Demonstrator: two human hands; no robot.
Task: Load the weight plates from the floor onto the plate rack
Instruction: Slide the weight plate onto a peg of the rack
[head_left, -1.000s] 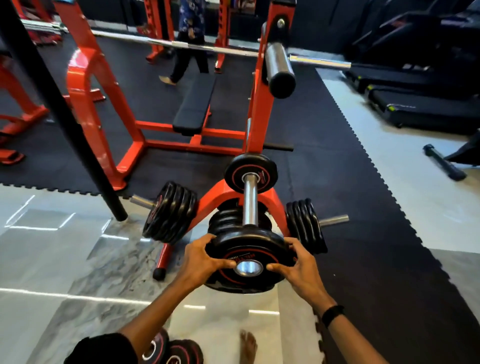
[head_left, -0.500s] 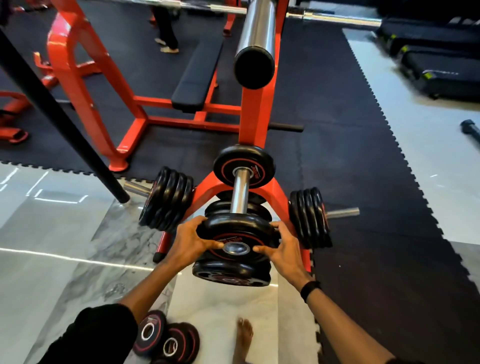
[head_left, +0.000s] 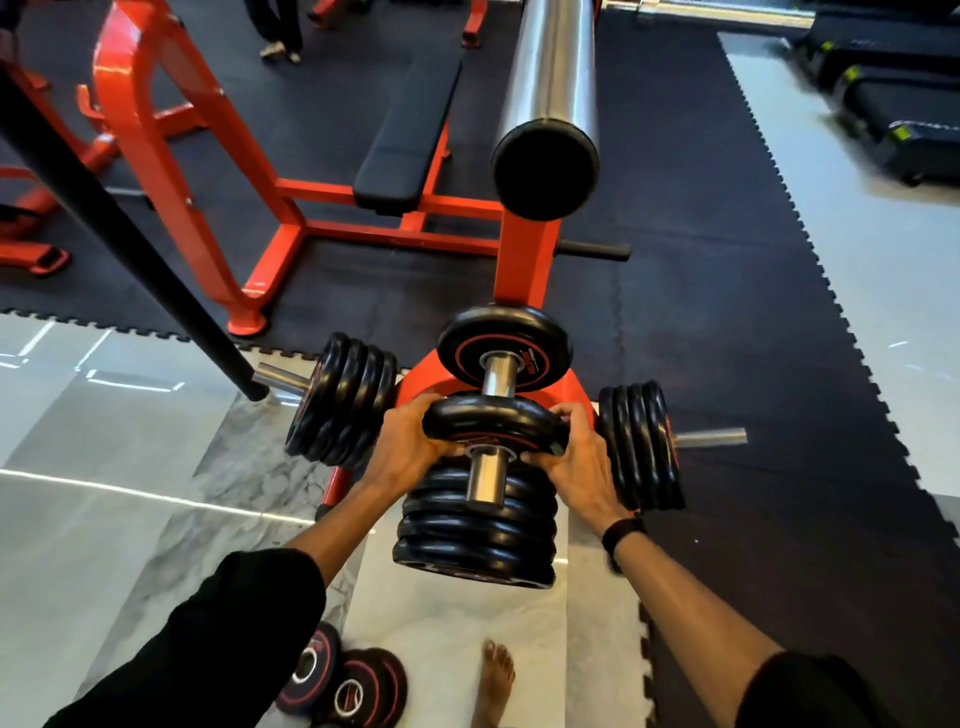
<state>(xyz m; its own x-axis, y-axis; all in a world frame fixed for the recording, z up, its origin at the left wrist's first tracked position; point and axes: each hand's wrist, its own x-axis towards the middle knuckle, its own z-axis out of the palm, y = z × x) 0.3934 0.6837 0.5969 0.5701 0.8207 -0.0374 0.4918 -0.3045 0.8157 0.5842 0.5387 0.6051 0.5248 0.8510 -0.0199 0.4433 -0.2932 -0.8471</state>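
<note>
1. We are gripping one round black rubber-coated weight plate with a red ring (head_left: 491, 423) at centre frame, the left hand (head_left: 410, 447) clenched on its left rim and the right hand (head_left: 582, 460) on its right rim, thumbs across the near face.
2. We are holding it by opposite edges to keep its bore square to the chrome steel peg (head_left: 485, 475) of the red steel plate rack (head_left: 524, 265); the peg end is already showing through the bore.
3. We are judging the plate partly seated: it is sitting on the peg, with bare chrome between it and the single black plate (head_left: 504, 345) further up.
4. A stack of black plates (head_left: 475, 535) is hanging just below the hands, near the knuckles, a likely pinch point.
5. Side pegs at mid-left (head_left: 340, 397) and mid-right (head_left: 641, 444) are carrying more plates, close beside each wrist.
6. More red-ringed plates (head_left: 345, 680) are lying on the marble floor (head_left: 104, 467) at lower centre, beside a bare foot (head_left: 493, 680), not yet loaded.
7. A thick chrome bar sleeve (head_left: 550, 104) is overhanging the rack at upper centre.
</note>
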